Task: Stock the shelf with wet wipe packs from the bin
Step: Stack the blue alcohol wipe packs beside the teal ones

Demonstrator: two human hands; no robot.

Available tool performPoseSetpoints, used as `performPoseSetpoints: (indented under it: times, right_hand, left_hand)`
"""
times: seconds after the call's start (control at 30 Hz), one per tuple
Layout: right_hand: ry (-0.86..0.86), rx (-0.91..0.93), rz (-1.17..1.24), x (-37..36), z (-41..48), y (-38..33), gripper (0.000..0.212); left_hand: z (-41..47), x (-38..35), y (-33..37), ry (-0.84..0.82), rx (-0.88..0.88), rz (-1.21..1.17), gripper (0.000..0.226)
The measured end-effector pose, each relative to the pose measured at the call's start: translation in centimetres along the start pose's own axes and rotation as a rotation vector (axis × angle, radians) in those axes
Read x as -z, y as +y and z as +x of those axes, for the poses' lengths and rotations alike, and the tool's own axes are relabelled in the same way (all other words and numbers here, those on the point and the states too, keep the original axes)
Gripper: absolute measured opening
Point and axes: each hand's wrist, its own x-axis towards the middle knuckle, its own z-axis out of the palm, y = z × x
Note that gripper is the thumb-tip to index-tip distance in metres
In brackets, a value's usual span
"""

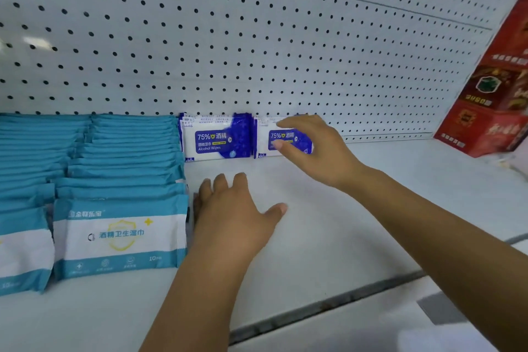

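At the far left of the white shelf [343, 208], teal wet wipe packs [120, 237] stand upright in two rows that run from the front edge back to the perforated back wall [257, 37]. The outer row is cut by the edge of the picture. The front pack of the inner row shows a white band with a yellow shield.

Just beside this inner row the left hand [228, 208] lies on the shelf, palm down. Its fingers are relaxed and a little spread, the thumb points to the right, and it holds nothing. If its little-finger side touches the teal packs, I cannot tell.

Behind the left hand, against the back wall, the first group of blue alcohol wipe packs [217, 137] stands upright, with "75%" and "Alcohol Wipes" on the front. The second group of blue alcohol wipe packs [274, 137] stands close to its right side, with a small gap between them.

The right hand [314, 148] grips this second group. The fingers curve over the top edge, the thumb lies on the front face, and the hand covers the right part of the label.

At the far right, red boxes [491, 111] are stacked on the shelf, well apart from the blue packs.
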Motion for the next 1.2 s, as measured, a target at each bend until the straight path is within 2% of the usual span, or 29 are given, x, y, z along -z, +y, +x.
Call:
performPoseSetpoints:
  times: [0.17,0.4,0.6,0.8,0.9,1.0,1.1,1.2]
  right_hand:
    - [0.003,-0.019,-0.12,5.0,-5.6,1.8,0.043]
    - [-0.043,-0.195,-0.258,11.7,-13.7,2.8,0.057]
    - [-0.009,-0.347,-0.325,17.4,-23.2,4.2,0.057]
    - [0.049,-0.595,-0.346,21.2,-32.4,6.2,0.054]
    - [0.059,-0.751,-0.284,21.2,-36.7,7.5,0.056]
    - [0.025,-0.892,-0.213,19.5,-41.0,9.6,0.049]
    - [0.007,-1.038,-0.133,16.9,-44.5,11.4,0.039]
    - [-0.024,-1.235,-0.03,14.9,-46.6,12.5,0.041]
  left_hand:
    - [-0.8,0.1,2.0,0.167,-0.129,-0.146,0.08]
    - [-3.1,-2.1,6.6,0.158,-0.382,-0.189,0.069]
    - [-6.4,-6.1,11.6,0.037,-0.608,-0.227,0.065]
    - [-10.7,-10.9,16.0,-0.029,-0.82,-0.283,0.05]
    - [-12.7,-14.0,17.7,-0.151,-0.886,-0.293,0.049]
    - [-13.6,-17.7,18.7,-0.314,-0.911,-0.17,0.049]
    - [-13.5,-21.2,18.9,-0.422,-0.934,0.072,0.054]
    - [-12.4,-23.8,18.2,-0.522,-0.908,0.241,0.058]
